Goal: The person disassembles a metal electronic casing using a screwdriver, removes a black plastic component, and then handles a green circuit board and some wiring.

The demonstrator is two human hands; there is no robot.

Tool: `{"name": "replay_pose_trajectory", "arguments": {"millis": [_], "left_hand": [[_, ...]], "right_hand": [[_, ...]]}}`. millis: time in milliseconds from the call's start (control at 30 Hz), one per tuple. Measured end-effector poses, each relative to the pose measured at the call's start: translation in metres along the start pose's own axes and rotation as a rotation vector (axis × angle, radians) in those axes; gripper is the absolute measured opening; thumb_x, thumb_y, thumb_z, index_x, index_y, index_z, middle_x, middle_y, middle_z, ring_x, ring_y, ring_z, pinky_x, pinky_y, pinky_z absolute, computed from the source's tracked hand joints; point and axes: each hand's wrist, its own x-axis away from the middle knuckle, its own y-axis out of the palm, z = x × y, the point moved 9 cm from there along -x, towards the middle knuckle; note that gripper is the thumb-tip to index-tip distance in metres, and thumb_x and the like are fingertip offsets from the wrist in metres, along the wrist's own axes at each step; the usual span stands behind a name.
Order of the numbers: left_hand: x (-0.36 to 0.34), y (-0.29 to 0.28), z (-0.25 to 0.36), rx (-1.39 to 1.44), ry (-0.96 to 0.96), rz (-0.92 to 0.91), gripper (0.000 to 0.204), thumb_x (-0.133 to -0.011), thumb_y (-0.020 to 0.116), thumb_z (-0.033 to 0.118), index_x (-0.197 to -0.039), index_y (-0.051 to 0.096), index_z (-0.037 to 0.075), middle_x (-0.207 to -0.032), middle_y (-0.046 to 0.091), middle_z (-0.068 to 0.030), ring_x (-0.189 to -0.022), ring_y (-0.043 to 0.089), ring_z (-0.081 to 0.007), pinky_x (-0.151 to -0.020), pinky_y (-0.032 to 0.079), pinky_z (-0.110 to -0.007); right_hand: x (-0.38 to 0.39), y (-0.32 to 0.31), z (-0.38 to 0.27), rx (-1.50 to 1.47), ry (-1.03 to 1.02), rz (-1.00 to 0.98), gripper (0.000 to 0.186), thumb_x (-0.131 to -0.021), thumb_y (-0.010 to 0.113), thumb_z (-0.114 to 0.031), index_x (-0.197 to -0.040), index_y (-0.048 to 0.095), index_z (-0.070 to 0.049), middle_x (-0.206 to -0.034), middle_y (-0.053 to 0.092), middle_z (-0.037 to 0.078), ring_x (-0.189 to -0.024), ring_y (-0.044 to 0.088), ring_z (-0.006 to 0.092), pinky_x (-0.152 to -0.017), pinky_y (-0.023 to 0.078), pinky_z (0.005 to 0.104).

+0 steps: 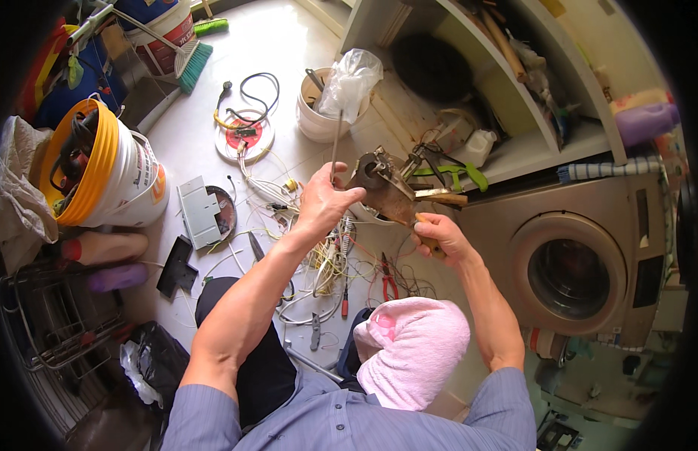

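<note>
My right hand is wrapped round the wooden handle of what looks like a rusty cleaver, its broad brown blade slanting up and to the left. A thin metal rod stands up from my left hand, whose fingers close round it. The left thumb reaches toward the blade; whether it touches is unclear. Just beyond the blade are a dark metal part with a round opening, a green-handled tool and a wooden handle. A pale bucket shows partly beneath them.
Tangled wires, red-handled pliers and a grey box lie on the floor. A white bucket holds a plastic bag. Left stands a yellow-rimmed bucket; right, a washing machine. A pink towel covers my right knee.
</note>
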Motion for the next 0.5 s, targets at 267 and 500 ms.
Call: {"name": "replay_pose_trajectory", "arguments": {"millis": [267, 500], "left_hand": [[0.008, 0.018, 0.022, -0.205, 0.164, -0.094, 0.090, -0.067, 0.094, 0.035, -0.142, 0.057, 0.005, -0.127, 0.058, -0.0199, -0.120, 0.060, -0.0331, -0.104, 0.050, -0.043], [0.008, 0.020, 0.028, -0.233, 0.238, -0.156, 0.076, -0.068, 0.090, 0.031, -0.133, 0.064, 0.000, -0.117, 0.066, -0.0172, -0.111, 0.067, -0.0324, -0.099, 0.054, -0.039]], "right_hand": [[0.034, 0.047, 0.004, -0.057, 0.057, -0.011, 0.018, -0.094, 0.072, -0.018, -0.095, 0.058, -0.007, -0.077, 0.062, 0.004, -0.056, 0.057, 0.0112, -0.049, 0.043, 0.0250], [0.048, 0.061, 0.010, -0.016, 0.033, 0.016, 0.017, -0.090, 0.073, -0.012, -0.093, 0.057, -0.006, -0.075, 0.060, 0.003, -0.055, 0.056, 0.0109, -0.049, 0.042, 0.0253]]}}
